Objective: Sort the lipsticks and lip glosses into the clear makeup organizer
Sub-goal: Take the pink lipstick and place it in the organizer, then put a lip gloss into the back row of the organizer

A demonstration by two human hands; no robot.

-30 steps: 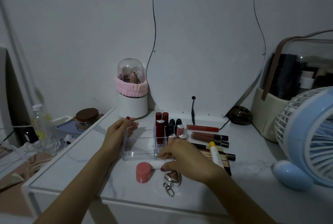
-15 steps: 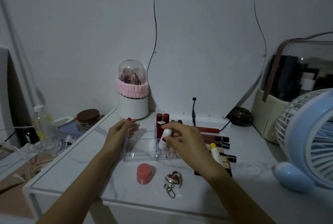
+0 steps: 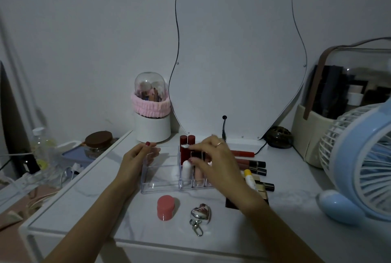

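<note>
Jar before organizer

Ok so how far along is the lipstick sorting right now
Roughly halfway. Done: several tubes stand in the clear organizer's small slots, among them dark red ones at the back and a white tube in front. In hand: the right hand reaches over those slots while the left hand steadies the organizer. Left: several tubes lying on the table to the right.

I can't read any text here: the yellow-capped tube beside the clear makeup organizer carries small dark lettering, but it's too blurred for me to make out
</note>
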